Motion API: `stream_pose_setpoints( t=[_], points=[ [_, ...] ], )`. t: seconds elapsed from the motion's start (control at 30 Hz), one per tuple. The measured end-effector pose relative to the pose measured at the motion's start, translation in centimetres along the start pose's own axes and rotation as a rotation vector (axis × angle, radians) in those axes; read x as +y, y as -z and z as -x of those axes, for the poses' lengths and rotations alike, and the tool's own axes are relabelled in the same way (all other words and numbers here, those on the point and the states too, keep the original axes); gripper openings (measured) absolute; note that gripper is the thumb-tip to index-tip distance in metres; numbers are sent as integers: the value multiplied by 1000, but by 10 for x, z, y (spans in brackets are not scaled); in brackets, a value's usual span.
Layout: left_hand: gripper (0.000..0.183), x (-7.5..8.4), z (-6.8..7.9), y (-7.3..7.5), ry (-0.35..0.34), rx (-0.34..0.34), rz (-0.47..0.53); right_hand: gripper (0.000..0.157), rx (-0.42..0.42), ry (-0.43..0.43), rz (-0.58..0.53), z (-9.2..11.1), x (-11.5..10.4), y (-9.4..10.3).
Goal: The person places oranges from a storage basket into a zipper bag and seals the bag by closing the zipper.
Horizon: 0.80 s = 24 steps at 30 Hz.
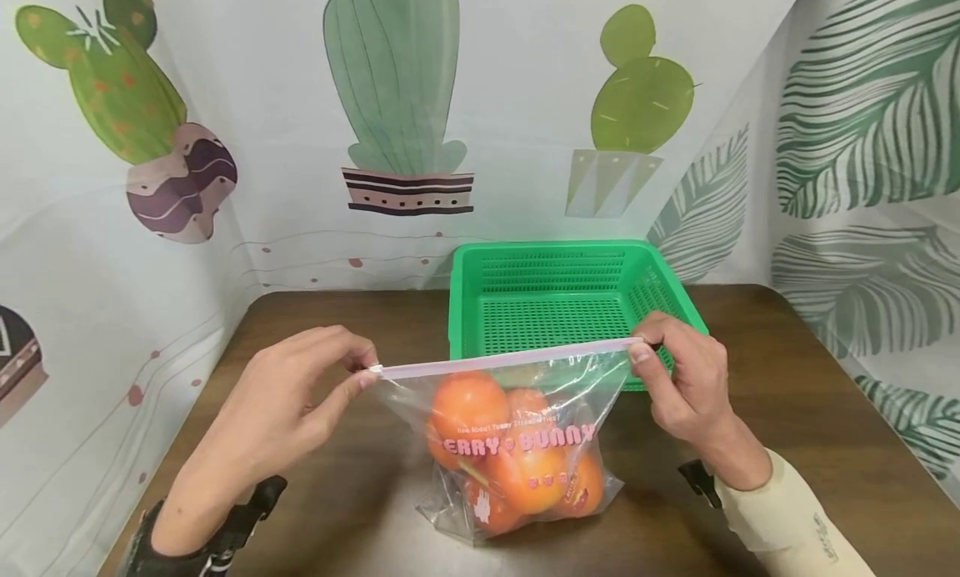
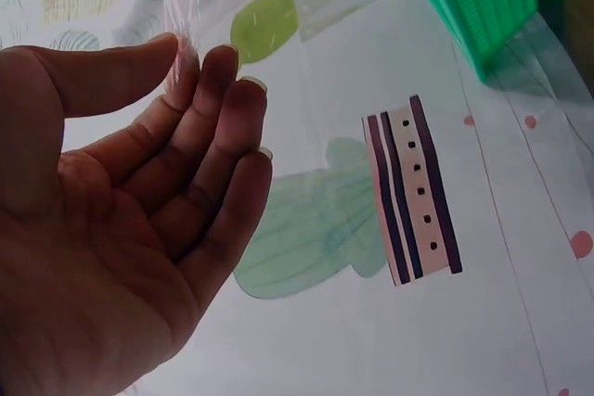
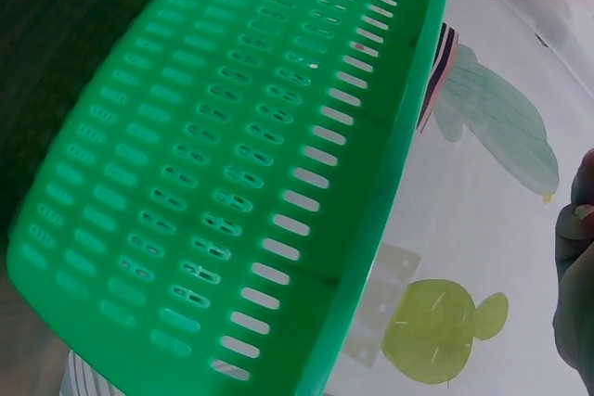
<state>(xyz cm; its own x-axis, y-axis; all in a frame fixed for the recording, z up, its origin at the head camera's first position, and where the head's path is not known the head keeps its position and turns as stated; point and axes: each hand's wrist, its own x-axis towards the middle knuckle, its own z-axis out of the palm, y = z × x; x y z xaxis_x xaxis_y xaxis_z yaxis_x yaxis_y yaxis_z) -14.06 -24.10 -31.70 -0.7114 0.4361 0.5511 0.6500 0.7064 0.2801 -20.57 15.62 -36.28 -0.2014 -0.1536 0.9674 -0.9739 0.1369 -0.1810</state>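
A clear zip bag [image 1: 450, 510] with pink lettering hangs between my two hands, its lilac zip strip [image 1: 510, 358] stretched nearly straight. Several oranges [image 1: 536, 477] fill it, one bearing a sticker. My left hand [image 1: 300, 393] pinches the strip's left end by a small white slider [image 1: 376, 369], between thumb and index finger. At the strip's other end, slightly higher, my right hand [image 1: 686, 385] pinches the corner. In the left wrist view, bag film [image 2: 179, 6] rises from the fingertips. The right wrist view catches only part of my right hand [image 3: 577, 275] at its edge.
Behind the bag stands a green perforated basket [image 1: 465, 285], with no contents visible inside. The brown wooden table [image 1: 345, 510] lies beneath everything. A white cloth [image 1: 525, 143] printed with cacti and leaves hangs round the table's back and sides.
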Motion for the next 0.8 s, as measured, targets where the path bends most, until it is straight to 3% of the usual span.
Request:
stream_pose_setpoints(
  t=[0.37,0.6,0.8],
  points=[
    [21,-9,-3,-4,41,-67,26,37,-16,-19,-67,8,7,2],
    [22,-16,-4,-9,64,-83,137,40,-6,-27,14,12,9,4],
    [19,-24,-5,-12,91,-129,201,39,-11,-30,20,10,9,1]
  ],
)
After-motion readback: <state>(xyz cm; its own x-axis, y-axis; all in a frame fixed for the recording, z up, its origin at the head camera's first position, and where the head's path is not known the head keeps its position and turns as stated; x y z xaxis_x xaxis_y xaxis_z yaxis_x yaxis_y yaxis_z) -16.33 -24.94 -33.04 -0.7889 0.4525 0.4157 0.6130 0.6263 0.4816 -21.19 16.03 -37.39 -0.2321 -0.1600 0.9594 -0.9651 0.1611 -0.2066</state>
